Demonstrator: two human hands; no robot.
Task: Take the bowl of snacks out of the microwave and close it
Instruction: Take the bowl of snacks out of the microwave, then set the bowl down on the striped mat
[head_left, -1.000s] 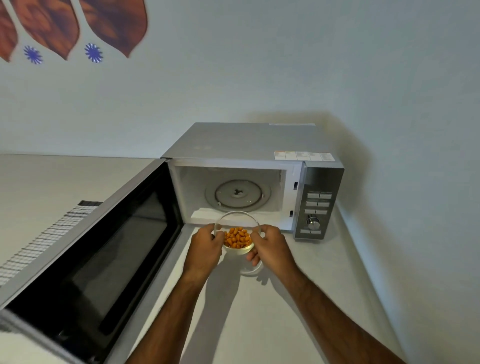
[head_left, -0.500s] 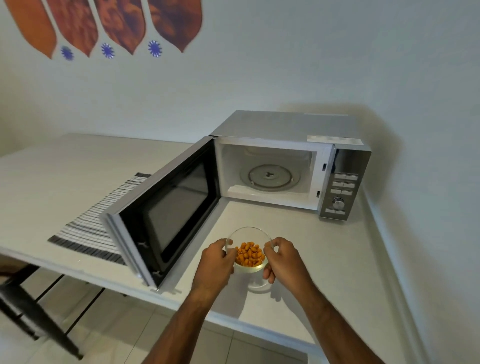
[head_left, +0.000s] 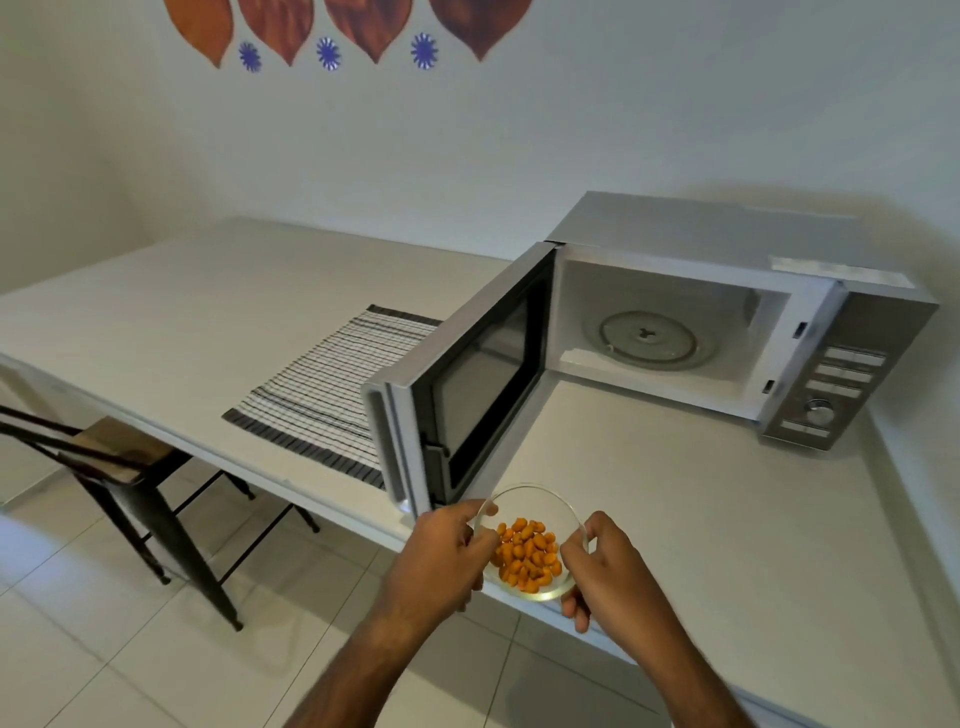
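A clear glass bowl (head_left: 535, 501) of orange snacks (head_left: 527, 556) is held over the table's front edge, well in front of the microwave. My left hand (head_left: 441, 556) grips its left rim and my right hand (head_left: 608, 571) grips its right rim. The silver microwave (head_left: 852, 322) stands at the back right of the table against the wall. Its door (head_left: 457, 395) is swung wide open to the left, and the glass turntable (head_left: 647, 340) inside is bare.
A striped grey placemat (head_left: 322, 384) lies on the white table (head_left: 701, 519) left of the open door. A dark metal stool (head_left: 119, 457) stands under the table's left part. White floor tiles lie below. The wall runs close along the right.
Both hands have carried the bowl back from the microwave's opening to the table's front edge. The view has pulled back and turned left, showing the stool and floor.
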